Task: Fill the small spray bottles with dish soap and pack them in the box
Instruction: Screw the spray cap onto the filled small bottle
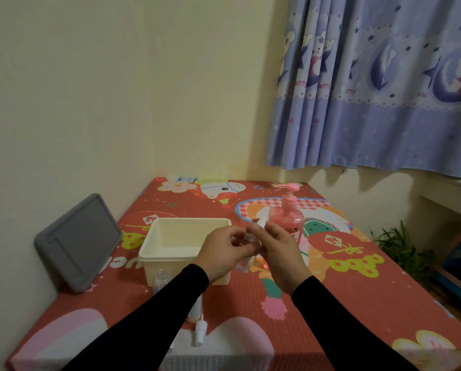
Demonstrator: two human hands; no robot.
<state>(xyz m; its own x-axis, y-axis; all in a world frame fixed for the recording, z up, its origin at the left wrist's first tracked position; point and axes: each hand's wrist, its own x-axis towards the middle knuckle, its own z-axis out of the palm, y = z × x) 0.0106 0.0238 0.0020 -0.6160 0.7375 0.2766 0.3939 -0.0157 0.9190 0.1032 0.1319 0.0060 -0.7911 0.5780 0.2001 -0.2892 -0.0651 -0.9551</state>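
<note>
My left hand (pixel 225 253) and my right hand (pixel 279 253) meet above the table, just right of the cream plastic box (pixel 170 259). Between them they hold a small clear spray bottle (pixel 249 238); its white spray top (pixel 261 223) sticks up by my right fingers. Right behind my hands stands the pink pump bottle of dish soap (pixel 288 212). Another small clear bottle (pixel 162 280) stands at the box's front, partly hidden by my left sleeve. A loose white spray head with its tube (pixel 199 332) lies near the table's front edge.
A grey lid (pixel 79 242) leans against the wall left of the box. The table carries a red cartoon-print cover (pixel 331 303). A blue curtain hangs at the back right, and a green plant (pixel 401 250) stands past the table's right edge.
</note>
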